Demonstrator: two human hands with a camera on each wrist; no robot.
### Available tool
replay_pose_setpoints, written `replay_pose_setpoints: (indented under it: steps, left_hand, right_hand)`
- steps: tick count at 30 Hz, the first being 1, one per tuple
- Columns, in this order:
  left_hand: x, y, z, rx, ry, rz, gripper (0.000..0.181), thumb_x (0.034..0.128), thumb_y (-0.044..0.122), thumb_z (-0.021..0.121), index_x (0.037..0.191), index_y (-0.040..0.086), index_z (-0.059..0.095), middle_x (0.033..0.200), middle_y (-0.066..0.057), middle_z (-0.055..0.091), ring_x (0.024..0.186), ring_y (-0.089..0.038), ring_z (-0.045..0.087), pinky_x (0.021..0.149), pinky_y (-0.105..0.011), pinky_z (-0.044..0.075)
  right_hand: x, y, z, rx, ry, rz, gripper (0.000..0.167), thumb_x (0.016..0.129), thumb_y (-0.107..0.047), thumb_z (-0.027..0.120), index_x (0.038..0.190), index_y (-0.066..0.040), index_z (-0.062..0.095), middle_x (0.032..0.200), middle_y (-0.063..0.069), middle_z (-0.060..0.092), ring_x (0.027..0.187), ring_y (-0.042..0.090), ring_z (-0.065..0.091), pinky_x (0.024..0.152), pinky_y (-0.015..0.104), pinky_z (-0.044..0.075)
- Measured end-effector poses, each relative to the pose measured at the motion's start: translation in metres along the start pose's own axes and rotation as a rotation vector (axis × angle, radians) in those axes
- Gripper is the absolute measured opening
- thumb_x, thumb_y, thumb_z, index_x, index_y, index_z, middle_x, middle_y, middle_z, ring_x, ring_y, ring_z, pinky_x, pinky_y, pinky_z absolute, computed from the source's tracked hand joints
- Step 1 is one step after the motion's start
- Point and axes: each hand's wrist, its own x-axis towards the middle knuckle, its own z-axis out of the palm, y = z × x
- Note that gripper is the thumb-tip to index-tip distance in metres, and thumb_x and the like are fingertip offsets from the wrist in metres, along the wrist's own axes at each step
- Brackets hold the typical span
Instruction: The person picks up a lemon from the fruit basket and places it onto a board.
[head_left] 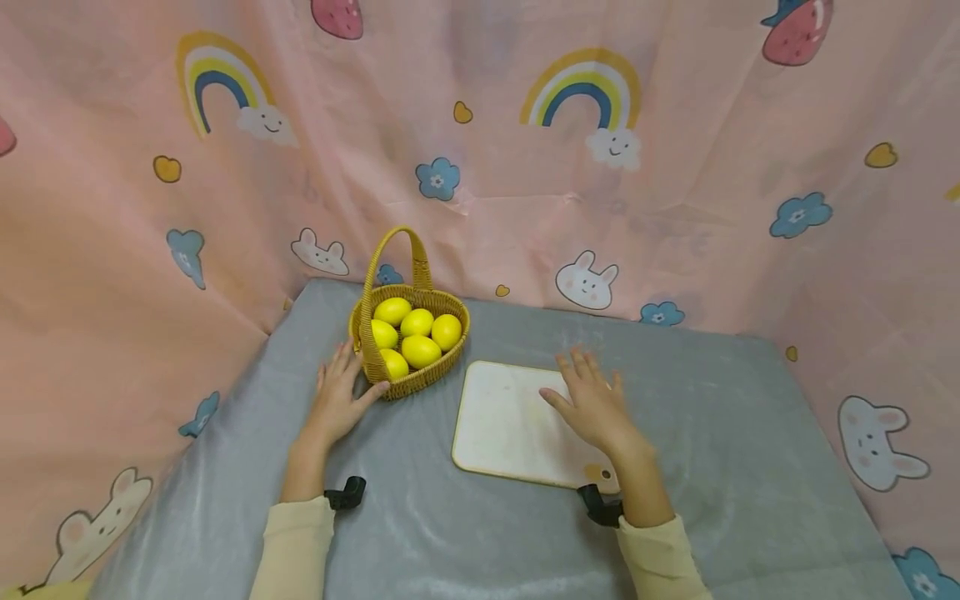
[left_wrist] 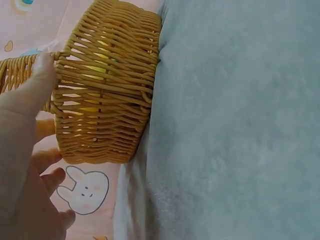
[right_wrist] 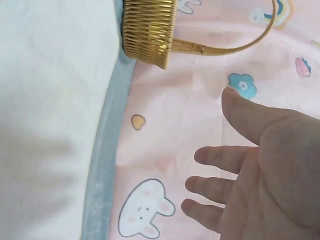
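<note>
The left hand (head_left: 341,398) is at the near left side of a wicker basket (head_left: 408,387), its grip loose and unclosed, with the fingers extended along the side and the thumb reaching across the front. In the left wrist view the thumb overlaps the foot of the handle (head_left: 422,267); firm contact cannot be told. The basket stands upright toward the back left of the grey counter (head_left: 712,417), near the curtain (head_left: 487,67), and six yellow eggs (head_left: 421,352) show inside it. The right hand (head_left: 597,411) is over a white board (head_left: 498,425), palm down, its grip spread and holding nothing; its shadow falls on the board in the right wrist view. The board lies flat, to the right of the basket and nearer the person, apart from it, with a tan patch (head_left: 595,472) and a hole (head_left: 606,475) at its near right corner. The curtain's print is pictures: rainbows with smiling clouds, white rabbits, blue flowers, hearts and strawberries. Pale sleeves (head_left: 294,546) cover the forearms, and each wrist wears a black mount (head_left: 347,493).
</note>
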Motion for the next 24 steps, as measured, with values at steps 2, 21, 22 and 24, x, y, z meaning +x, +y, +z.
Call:
replay_pose_setpoints:
  steps: [2,21,22,24]
  left_hand:
    - [-0.001,-0.001,0.000,-0.005,-0.003,-0.002,0.080,0.0943,0.046,0.066,0.153,0.000,0.036,0.165,-0.019,0.011,0.151,-0.038,0.006,0.114,-0.067,0.002]
    - [-0.001,-0.006,0.006,-0.080,0.020,0.002,0.075,0.0964,0.044,0.064,0.151,0.000,0.039,0.167,-0.012,0.009,0.150,-0.037,0.014,0.113,-0.069,0.002]
    - [-0.001,-0.006,0.006,-0.080,0.023,0.003,0.075,0.0963,0.044,0.065,0.151,0.000,0.040,0.167,-0.012,0.009,0.150,-0.037,0.015,0.113,-0.069,0.002]
    - [-0.002,-0.007,0.006,-0.083,0.031,0.003,0.074,0.0962,0.043,0.065,0.151,0.000,0.041,0.167,-0.011,0.010,0.150,-0.037,0.016,0.113,-0.069,0.002]
  right_hand:
    - [0.005,-0.001,0.003,0.009,-0.003,-0.013,0.072,0.102,-0.044,0.053,0.155,0.000,0.030,0.162,0.025,0.017,0.149,0.044,0.011,0.109,0.075,0.002]
    - [0.097,-0.053,0.036,0.243,0.126,-0.310,0.041,0.096,-0.023,0.069,0.130,-0.001,0.065,0.129,0.014,0.066,0.119,0.033,0.061,0.103,0.049,0.045]
    - [0.100,-0.056,0.039,0.256,0.130,-0.320,0.041,0.095,-0.022,0.070,0.130,0.000,0.065,0.128,0.014,0.066,0.118,0.032,0.062,0.101,0.047,0.047]
    - [0.105,-0.063,0.044,0.281,0.132,-0.333,0.041,0.094,-0.021,0.071,0.128,0.000,0.066,0.127,0.014,0.067,0.118,0.032,0.062,0.100,0.046,0.048]
